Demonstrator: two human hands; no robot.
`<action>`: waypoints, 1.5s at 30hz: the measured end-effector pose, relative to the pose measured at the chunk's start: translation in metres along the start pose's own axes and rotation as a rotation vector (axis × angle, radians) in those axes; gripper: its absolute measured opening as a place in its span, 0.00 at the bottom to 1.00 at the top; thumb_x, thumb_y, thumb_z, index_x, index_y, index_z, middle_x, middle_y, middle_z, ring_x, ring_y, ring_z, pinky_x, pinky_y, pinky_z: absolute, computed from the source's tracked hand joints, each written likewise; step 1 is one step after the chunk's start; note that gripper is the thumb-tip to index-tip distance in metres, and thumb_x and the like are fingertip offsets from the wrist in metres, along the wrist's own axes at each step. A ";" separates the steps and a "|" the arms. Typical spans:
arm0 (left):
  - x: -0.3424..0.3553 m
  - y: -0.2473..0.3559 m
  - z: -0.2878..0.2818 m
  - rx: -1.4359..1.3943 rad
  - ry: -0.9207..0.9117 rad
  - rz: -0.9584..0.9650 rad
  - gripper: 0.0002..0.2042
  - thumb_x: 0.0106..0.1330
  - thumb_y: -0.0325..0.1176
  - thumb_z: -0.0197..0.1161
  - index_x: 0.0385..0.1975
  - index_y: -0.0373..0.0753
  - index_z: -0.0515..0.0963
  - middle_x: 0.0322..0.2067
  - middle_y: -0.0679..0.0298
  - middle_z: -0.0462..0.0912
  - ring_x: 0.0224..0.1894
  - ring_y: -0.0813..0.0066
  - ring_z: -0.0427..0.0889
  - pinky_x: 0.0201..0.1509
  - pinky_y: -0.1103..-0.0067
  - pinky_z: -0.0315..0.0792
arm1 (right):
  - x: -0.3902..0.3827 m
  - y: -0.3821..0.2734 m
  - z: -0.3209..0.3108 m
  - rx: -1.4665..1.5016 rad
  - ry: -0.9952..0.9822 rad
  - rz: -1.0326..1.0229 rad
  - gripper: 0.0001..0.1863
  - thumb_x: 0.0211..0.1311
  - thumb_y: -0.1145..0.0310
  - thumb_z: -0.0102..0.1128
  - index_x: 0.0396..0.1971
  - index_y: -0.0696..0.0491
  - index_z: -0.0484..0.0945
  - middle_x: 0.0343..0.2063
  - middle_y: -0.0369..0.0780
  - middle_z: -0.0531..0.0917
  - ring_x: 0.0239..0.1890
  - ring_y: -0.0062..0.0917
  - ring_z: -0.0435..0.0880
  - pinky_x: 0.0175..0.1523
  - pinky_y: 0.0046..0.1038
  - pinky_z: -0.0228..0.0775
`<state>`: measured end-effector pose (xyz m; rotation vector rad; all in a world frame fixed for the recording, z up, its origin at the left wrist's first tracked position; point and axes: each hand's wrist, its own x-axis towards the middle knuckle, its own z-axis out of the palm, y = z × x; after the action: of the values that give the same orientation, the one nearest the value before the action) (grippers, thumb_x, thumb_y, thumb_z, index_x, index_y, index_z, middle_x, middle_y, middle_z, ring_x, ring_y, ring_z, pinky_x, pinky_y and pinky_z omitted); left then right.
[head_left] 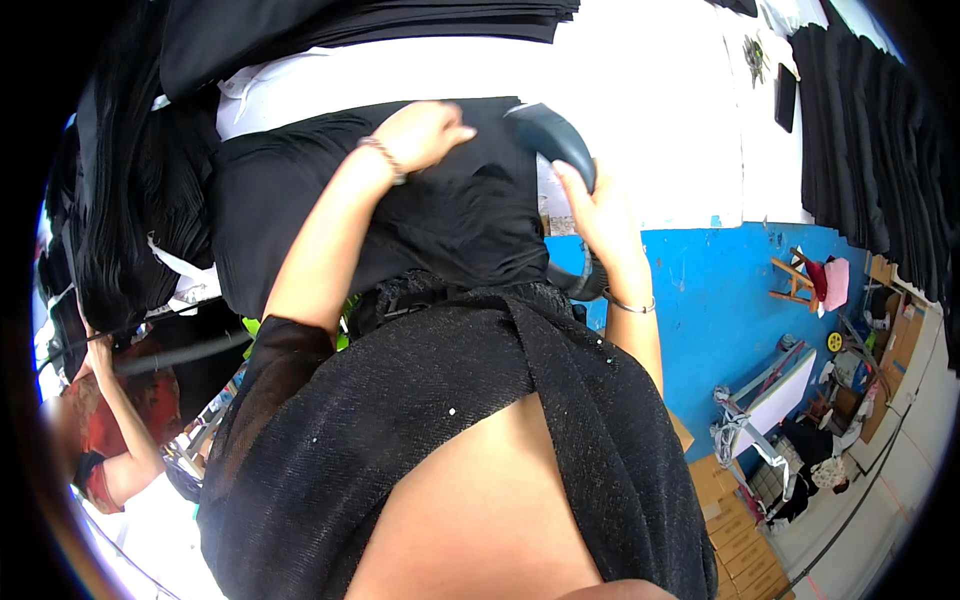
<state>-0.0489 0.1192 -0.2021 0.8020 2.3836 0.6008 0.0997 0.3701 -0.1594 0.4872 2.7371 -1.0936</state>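
Black fabric (455, 225) lies spread across the white table in front of me and hangs over its near edge, with creases around its middle. Above it is my left hand (425, 135), a bracelet on the wrist. Its fingers are curled in and slightly blurred, so what they pinch, if anything, is hidden. My right hand (605, 215) is closed around a smooth, dark blue-grey handheld tool (553, 135) with a curved body. The tool's front end is over the fabric's right edge; whether it touches cannot be seen.
More folded black cloth (370, 25) lies at the far side of the white table (660, 130). Black pieces hang at left (125, 210) and right (875, 140). A dark phone-like slab (785, 98) rests far right. At left, another person's arm (130, 430) reaches up. A wooden stool (800, 280) stands on the blue floor.
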 end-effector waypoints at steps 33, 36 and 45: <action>-0.038 0.017 -0.033 -0.535 -0.471 -0.131 0.21 0.78 0.48 0.56 0.35 0.34 0.84 0.21 0.65 0.85 0.23 0.79 0.83 0.30 0.80 0.76 | -0.024 0.008 -0.027 0.143 -0.084 0.079 0.25 0.69 0.47 0.64 0.36 0.60 0.81 0.19 0.42 0.80 0.20 0.27 0.81 0.29 0.33 0.74; 0.009 -0.010 0.035 0.151 0.580 0.178 0.14 0.72 0.43 0.62 0.40 0.38 0.84 0.34 0.60 0.85 0.39 0.59 0.85 0.44 0.68 0.78 | -0.006 -0.012 0.004 -0.017 -0.016 -0.012 0.30 0.67 0.44 0.64 0.36 0.63 0.82 0.24 0.52 0.84 0.30 0.44 0.87 0.38 0.39 0.77; 0.065 -0.008 0.047 -0.197 0.362 0.174 0.10 0.65 0.29 0.67 0.44 0.36 0.85 0.42 0.61 0.85 0.44 0.69 0.84 0.52 0.76 0.77 | -0.008 -0.008 -0.002 0.081 -0.060 0.089 0.30 0.67 0.45 0.64 0.37 0.64 0.83 0.26 0.54 0.84 0.32 0.45 0.87 0.40 0.38 0.77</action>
<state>-0.0670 0.1670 -0.2647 0.8789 2.5331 1.1174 0.1046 0.3640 -0.1501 0.5720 2.6013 -1.1809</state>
